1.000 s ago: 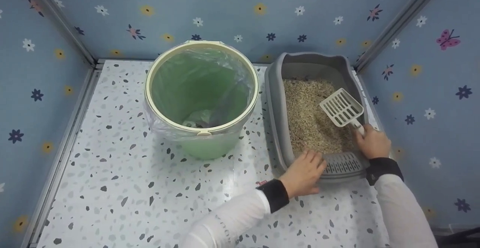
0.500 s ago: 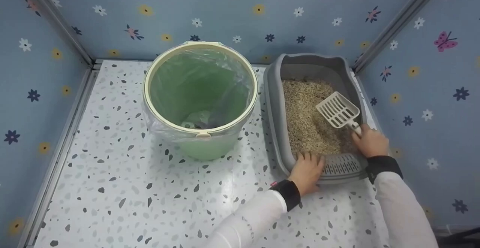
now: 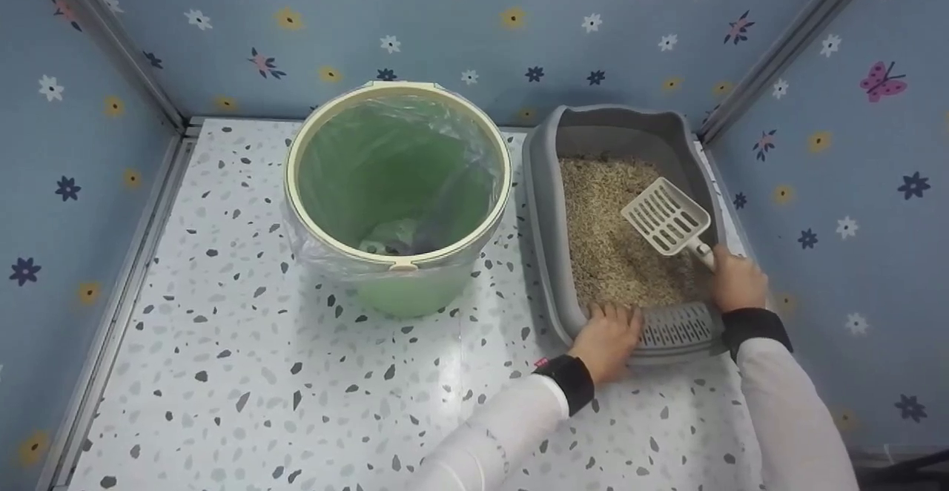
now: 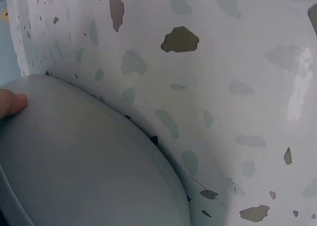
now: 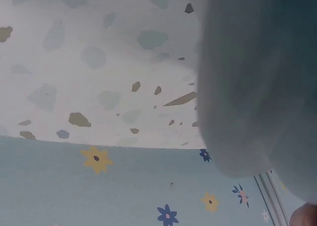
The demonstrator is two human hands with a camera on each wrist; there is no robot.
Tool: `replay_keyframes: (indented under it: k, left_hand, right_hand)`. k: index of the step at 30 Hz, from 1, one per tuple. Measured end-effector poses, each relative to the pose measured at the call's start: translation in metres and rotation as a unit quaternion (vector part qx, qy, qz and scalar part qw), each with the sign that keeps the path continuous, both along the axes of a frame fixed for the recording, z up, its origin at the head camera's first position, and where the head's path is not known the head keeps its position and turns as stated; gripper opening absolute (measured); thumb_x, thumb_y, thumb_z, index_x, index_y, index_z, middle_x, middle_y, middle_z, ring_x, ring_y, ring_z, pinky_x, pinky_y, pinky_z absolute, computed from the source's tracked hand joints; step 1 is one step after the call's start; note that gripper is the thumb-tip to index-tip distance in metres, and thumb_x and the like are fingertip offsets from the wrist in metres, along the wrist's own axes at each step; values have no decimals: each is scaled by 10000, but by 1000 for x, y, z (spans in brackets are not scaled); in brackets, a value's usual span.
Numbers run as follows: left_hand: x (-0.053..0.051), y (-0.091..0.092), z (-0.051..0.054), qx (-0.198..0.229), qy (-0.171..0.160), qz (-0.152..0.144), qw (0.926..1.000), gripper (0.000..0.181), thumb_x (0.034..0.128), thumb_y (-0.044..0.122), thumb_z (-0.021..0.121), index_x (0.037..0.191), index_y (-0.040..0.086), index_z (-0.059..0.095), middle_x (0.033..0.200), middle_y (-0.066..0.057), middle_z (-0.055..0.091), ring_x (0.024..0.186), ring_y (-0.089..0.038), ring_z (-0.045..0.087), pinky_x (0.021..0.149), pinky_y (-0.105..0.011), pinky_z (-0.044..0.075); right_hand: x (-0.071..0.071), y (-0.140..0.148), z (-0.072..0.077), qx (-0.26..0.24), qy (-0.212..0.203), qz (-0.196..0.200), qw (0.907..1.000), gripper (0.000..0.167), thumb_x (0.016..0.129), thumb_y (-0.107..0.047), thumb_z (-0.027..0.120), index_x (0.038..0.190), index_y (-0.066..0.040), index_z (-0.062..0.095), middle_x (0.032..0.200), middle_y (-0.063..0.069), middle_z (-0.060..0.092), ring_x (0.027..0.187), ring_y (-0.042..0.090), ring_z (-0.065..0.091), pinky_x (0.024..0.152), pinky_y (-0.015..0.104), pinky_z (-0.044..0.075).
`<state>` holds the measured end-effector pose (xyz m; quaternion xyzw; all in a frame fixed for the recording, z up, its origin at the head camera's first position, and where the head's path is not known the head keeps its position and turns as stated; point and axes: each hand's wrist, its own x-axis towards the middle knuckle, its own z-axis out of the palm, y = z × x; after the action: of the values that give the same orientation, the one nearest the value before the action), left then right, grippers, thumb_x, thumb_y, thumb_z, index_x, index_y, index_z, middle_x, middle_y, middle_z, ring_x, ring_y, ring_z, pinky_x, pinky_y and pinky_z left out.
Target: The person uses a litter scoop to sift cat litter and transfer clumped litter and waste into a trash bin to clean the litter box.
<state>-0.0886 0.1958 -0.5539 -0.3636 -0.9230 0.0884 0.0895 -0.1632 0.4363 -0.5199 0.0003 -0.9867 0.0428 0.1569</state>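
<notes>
A grey litter box (image 3: 545, 216) holds tan granular litter (image 3: 599, 239). My right hand (image 3: 740, 282), by the box's right side, grips the handle of a beige slotted litter scoop (image 3: 666, 216). The scoop's head is over the litter, and I see no clump on it. My left hand (image 3: 609, 343) holds the front-left rim of the box, fingers over the edge. In the left wrist view, one fingertip (image 4: 16, 103) lies on the box's outer wall (image 4: 94, 156). The right wrist view shows a large blurred grey shape (image 5: 247, 87) and part of a finger (image 5: 304, 217).
Left of the box stands a green bin (image 3: 408, 298) with a cream rim and a clear plastic liner (image 3: 319, 262). Something small lies at its bottom. Patterned blue walls (image 3: 474, 38) enclose the speckled floor (image 3: 259, 372) at the back and both sides.
My left hand has shifted right onto the litter box's front rim. The scoop in my right hand has moved slightly left over the litter. Bin and box look unmoved.
</notes>
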Motion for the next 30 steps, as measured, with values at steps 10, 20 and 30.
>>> replay_keyframes:
  k: [10,20,30]
  left_hand:
    - [-1,-7,-1,66,65,-127,9999,943,697,710,599,1426,147,397,1244,-92,598,1084,-263,589,878,-429,482]
    - [-5,-25,5,-39,-653,-384,9971,974,721,631,635,1474,120,287,1319,-127,523,1171,-289,528,967,-438,438]
    - [-14,-50,5,231,-1101,-737,9909,1026,692,592,715,1480,110,267,1338,-134,495,1201,-278,496,1024,-437,393]
  right_hand:
    - [3,-3,-6,228,329,25,9992,66,793,56,520,815,36,461,626,313,565,515,519,511,465,621,355]
    - [14,-11,-11,85,447,-22,9990,149,709,91,562,791,24,457,606,308,561,507,509,519,457,609,352]
    - [32,-32,-10,-139,374,-376,9985,176,734,64,618,807,29,462,637,306,584,517,492,543,451,600,383]
